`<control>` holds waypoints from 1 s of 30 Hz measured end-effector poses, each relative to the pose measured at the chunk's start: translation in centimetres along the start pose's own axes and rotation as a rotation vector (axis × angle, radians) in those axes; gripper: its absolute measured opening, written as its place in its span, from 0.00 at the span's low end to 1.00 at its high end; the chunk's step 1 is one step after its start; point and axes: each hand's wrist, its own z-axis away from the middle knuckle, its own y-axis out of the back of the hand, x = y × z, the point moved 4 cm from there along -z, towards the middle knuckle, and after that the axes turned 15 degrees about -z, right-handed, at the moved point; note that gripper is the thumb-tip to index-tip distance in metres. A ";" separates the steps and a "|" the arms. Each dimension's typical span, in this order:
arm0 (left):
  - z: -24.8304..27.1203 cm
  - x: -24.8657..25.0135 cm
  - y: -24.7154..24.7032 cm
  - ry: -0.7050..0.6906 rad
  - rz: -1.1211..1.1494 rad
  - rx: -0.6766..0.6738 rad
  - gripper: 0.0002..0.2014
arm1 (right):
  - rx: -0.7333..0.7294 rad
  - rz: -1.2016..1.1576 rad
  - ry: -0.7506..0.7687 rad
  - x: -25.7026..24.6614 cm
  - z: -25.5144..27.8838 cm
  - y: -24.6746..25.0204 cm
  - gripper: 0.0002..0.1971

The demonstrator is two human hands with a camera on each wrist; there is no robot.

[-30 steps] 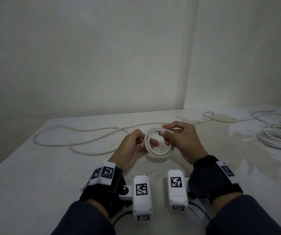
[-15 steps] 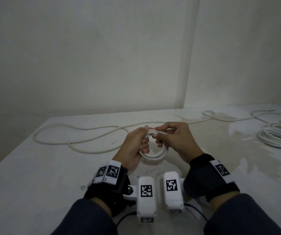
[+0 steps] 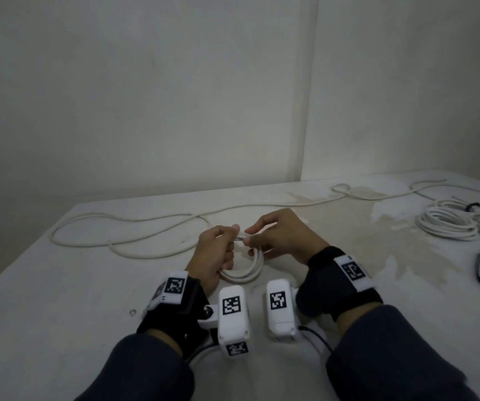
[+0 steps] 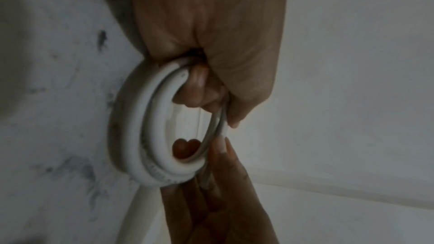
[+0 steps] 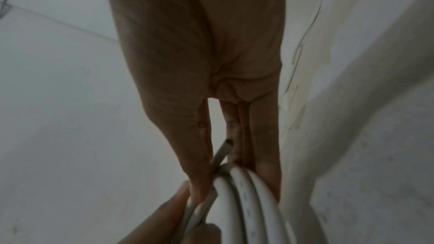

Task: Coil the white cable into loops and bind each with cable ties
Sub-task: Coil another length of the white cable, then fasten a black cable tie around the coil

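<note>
The left hand (image 3: 214,253) curls its fingers through a small coil (image 3: 247,270) of white cable, gripping the turns. The right hand (image 3: 282,238) faces it, pinching the top of the same coil between thumb and fingertips, where a thin grey strip (image 5: 220,153), perhaps a cable tie, lies against the turns. The coil is held just above the pale surface (image 3: 59,299) in front of the person. The rest of the cable (image 3: 134,224) trails in loose curves across the surface behind the hands. Finished bundles (image 3: 447,224) lie well apart at far right.
</note>
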 end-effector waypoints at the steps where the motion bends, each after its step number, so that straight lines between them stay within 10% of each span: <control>1: 0.3 0.0 -0.1 -0.002 -0.018 -0.014 0.09 | -0.001 0.014 -0.016 -0.1 0.3 0.2 0.09; 8: 2.3 -0.2 -2.6 0.000 -0.096 -0.083 0.18 | -0.044 0.069 -0.146 0.6 3.7 4.3 0.02; 17: 2.9 0.1 -6.6 -0.010 -0.009 -0.094 0.18 | 0.696 0.788 -0.186 -0.5 7.8 21.6 0.12; 22: 2.9 -0.2 -6.8 -0.002 -0.013 -0.109 0.16 | 0.683 0.931 -0.437 0.0 10.8 24.7 0.10; 30: 2.7 -0.3 -6.6 0.005 -0.014 -0.108 0.17 | 0.657 1.042 -0.408 1.0 10.5 25.0 0.14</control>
